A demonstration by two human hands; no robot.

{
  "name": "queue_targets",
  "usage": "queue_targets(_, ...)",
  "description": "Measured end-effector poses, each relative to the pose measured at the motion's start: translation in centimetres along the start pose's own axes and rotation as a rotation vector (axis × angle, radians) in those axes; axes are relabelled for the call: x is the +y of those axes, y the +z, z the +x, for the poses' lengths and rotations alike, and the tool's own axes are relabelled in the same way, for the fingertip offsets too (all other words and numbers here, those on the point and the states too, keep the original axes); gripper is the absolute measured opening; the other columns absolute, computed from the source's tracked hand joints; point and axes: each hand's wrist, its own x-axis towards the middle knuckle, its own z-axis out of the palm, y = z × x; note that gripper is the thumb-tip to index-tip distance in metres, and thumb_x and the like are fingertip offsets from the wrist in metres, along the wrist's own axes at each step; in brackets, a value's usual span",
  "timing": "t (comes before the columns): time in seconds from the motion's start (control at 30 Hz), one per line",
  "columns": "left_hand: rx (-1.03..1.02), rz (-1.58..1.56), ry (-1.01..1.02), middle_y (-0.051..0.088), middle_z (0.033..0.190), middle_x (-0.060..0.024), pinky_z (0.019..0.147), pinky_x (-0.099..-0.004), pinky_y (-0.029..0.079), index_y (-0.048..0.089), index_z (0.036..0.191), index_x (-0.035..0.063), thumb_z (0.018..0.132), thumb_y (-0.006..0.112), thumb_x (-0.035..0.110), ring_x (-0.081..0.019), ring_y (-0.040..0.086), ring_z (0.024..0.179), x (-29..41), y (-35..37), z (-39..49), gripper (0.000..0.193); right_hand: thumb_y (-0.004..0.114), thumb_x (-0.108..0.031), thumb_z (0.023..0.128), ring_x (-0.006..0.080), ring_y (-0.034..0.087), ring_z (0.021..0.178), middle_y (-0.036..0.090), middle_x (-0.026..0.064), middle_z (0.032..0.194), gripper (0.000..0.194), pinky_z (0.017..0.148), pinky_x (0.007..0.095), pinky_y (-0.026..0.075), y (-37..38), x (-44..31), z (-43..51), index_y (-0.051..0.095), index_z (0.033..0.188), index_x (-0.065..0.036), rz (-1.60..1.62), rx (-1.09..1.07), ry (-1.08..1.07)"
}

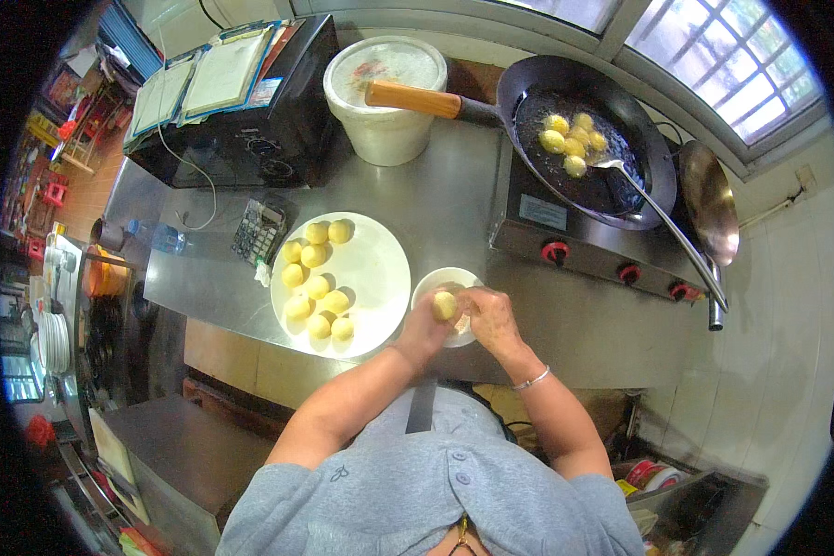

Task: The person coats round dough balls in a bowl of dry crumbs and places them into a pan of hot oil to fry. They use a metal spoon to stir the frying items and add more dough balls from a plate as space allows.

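Note:
My left hand [424, 326] holds a pale yellow dough ball [445, 306] over a small white bowl [439, 276]. Over the same bowl, my right hand [490, 316] has its fingers bent beside the ball; whether they pinch anything is hidden. Pale crumbs or seeds show inside the bowl. Left of it lies a large white plate [382, 278] bearing several yellow dough balls [313, 255]. At the upper right, several round yellow balls [574, 146] sit in dark liquid in a black wok [639, 132], with a metal spatula [657, 208] resting among them.
The wok stands on a steel gas stove [598, 260] with red knobs, its wooden handle [413, 99] reaching over a lidded white bucket [386, 132]. A metal wok lid or pan [709, 201] leans at the right wall. A calculator [258, 231], a plastic bottle [156, 236] and a black oven [250, 139] are at the left.

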Motion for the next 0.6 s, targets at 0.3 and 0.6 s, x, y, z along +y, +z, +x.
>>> queue_targets(0.3,0.026,-0.058,-0.203,0.061,0.113,-0.0054,0.087,-0.0376,0.051,0.053,0.124,0.0137,0.104,0.040,0.039,-0.0225,0.060,0.103,1.1,3.2,-2.3,0.035,0.052,-0.017,0.093,0.0416,0.062,0.102,0.068,0.0186,0.107,0.024,0.096,0.0459,0.047,5.0,2.2,-0.1,0.065,0.107,-0.002,-0.148,0.032,-0.222)
queue_targets(0.6,0.141,-0.016,-0.202,0.060,0.124,-0.0093,0.091,-0.0393,0.054,0.050,0.130,0.0104,0.104,0.038,0.039,-0.0241,0.059,0.113,2.4,4.9,-3.4,0.040,0.045,-0.037,0.097,0.0336,0.064,0.098,0.068,0.0189,0.108,0.041,0.089,0.0407,0.048,6.4,5.1,1.0,0.068,0.107,-0.005,0.270,-0.029,0.301)
